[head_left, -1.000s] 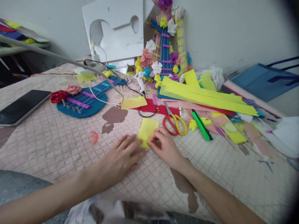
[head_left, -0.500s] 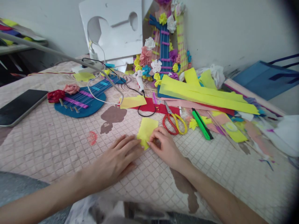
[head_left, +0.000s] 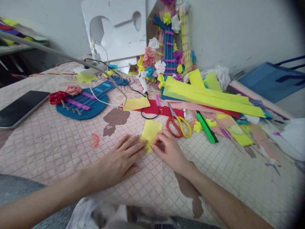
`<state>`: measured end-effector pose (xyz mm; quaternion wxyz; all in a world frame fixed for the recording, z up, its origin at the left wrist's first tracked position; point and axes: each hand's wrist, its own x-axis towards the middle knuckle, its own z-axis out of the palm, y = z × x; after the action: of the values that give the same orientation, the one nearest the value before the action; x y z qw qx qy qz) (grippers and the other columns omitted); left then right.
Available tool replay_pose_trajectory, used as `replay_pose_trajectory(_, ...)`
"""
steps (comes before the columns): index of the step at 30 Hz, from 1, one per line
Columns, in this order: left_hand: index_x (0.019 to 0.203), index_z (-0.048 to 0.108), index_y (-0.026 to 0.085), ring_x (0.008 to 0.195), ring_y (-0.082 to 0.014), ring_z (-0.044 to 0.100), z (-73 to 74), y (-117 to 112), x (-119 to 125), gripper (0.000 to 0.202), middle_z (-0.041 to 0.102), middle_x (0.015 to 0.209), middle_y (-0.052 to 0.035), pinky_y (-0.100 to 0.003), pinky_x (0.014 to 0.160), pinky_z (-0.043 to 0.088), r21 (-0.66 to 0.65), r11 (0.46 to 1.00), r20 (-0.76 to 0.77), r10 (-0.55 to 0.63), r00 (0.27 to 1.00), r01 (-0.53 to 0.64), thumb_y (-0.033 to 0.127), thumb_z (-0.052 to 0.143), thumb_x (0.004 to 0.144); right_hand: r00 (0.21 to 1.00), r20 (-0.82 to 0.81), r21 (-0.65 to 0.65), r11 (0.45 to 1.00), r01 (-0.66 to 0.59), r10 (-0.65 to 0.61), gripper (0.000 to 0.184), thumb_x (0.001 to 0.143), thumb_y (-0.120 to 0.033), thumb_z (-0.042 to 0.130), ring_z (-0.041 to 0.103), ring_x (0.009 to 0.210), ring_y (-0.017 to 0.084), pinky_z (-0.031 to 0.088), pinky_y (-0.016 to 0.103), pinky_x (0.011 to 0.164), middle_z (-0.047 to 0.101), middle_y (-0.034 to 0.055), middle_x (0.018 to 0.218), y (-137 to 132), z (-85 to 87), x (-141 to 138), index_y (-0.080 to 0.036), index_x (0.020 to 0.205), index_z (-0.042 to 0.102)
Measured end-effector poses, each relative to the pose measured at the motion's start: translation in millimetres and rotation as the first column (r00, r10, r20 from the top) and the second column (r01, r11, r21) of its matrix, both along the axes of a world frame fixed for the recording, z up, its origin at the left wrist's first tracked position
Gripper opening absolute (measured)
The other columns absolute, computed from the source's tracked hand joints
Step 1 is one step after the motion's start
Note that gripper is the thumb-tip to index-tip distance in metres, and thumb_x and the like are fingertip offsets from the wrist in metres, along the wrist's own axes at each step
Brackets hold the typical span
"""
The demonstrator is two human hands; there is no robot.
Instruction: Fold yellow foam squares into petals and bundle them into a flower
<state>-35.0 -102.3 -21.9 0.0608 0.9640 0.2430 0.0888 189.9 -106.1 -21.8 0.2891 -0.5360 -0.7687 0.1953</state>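
Observation:
A small piece of yellow crepe paper (head_left: pixel 152 128) lies on the checked tablecloth between my hands, its near end narrowed to a point. My left hand (head_left: pixel 124 156) rests flat with fingers spread, the fingertips touching the paper's left edge. On the other side, my right hand (head_left: pixel 168 148) has thumb and index finger pinched at the paper's lower right edge. Just beyond that hand lie scissors (head_left: pixel 177 124) with one red and one yellow handle. A green cutter knife (head_left: pixel 206 127) is farther right.
A blue paper guitar (head_left: pixel 83 103) with paper roses lies at left, beside a black phone (head_left: pixel 22 108). Behind stand a white hot glue gun (head_left: pixel 143 82) and its cord. Yellow crepe strips (head_left: pixel 209 95) and scraps cover the right. Decorated paper guitars (head_left: pixel 169 47) lean at the wall.
Both hands stay at the yellow paper almost unmoved; the left fingers have shifted very slightly. The whole view has drifted a little.

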Motion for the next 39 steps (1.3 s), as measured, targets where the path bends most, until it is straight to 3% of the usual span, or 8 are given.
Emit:
replay_pose_trajectory(16, 0.143, 0.026, 0.022, 0.137, -0.0294, 0.025, -1.4, -2, 1, 0.053, 0.034, 0.147, -0.0055, -0.052, 0.112, 0.017, 0.016, 1.0, -0.055, 0.021, 0.998, -0.02, 0.03, 0.041, 0.093, 1.0, 0.013, 0.011, 1.0, 0.0, 0.0, 0.009, 0.078, -0.012, 0.057, 0.051, 0.086, 0.019, 0.042, 0.036, 0.078, 0.052, 0.0041, 0.086, 0, -3.5, -1, -0.019, 0.074, 0.053)
replay_pose_trajectory(22, 0.138, 0.036, 0.03, 0.136, -0.0306, 0.027, 1.6, -2, 3, 0.047, 0.033, 0.148, -0.0043, -0.055, 0.111, 0.018, 0.0, 1.0, -0.087, -0.001, 0.996, 0.001, 0.027, 0.044, 0.092, 1.0, 0.002, 0.0, 1.0, 0.002, -0.002, 0.009, 0.078, -0.013, 0.057, 0.051, 0.087, 0.019, 0.042, 0.036, 0.08, 0.051, 0.0038, 0.086, 0, -2.0, -1, -0.019, 0.075, 0.052)
replay_pose_trajectory(33, 0.136, 0.039, 0.03, 0.136, -0.0315, 0.026, 3.3, -4, 5, 0.046, 0.033, 0.148, -0.004, -0.055, 0.11, 0.021, -0.005, 1.0, -0.095, 0.019, 0.995, -0.019, 0.027, 0.045, 0.091, 0.991, -0.135, 0.012, 1.0, 0.006, -0.004, 0.009, 0.083, -0.011, 0.047, 0.051, 0.079, 0.017, 0.045, 0.031, 0.07, 0.05, 0.0039, 0.087, 1, -3.6, 6, -0.02, 0.083, 0.051)
replay_pose_trajectory(35, 0.136, 0.039, 0.03, 0.136, -0.0311, 0.026, 2.5, -4, 4, 0.046, 0.033, 0.148, -0.0039, -0.055, 0.11, 0.02, -0.011, 1.0, -0.08, 0.018, 0.997, -0.019, 0.027, 0.046, 0.091, 0.993, -0.116, 0.044, 0.999, 0.015, -0.01, 0.003, 0.084, -0.018, 0.05, 0.052, 0.082, 0.019, 0.045, 0.033, 0.073, 0.051, 0.0047, 0.088, 1, -4.6, 3, -0.02, 0.087, 0.051)
replay_pose_trajectory(39, 0.134, 0.043, 0.03, 0.136, -0.0306, 0.026, 0.4, -3, 2, 0.044, 0.036, 0.146, -0.0032, -0.054, 0.111, 0.019, -0.024, 0.999, -0.051, 0.02, 0.999, -0.022, 0.027, 0.046, 0.09, 0.996, 0.025, 0.102, 0.991, 0.082, -0.085, 0.022, 0.074, -0.025, 0.066, 0.051, 0.091, 0.024, 0.044, 0.039, 0.08, 0.052, 0.0065, 0.091, 3, -8.5, -6, -0.02, 0.089, 0.05)
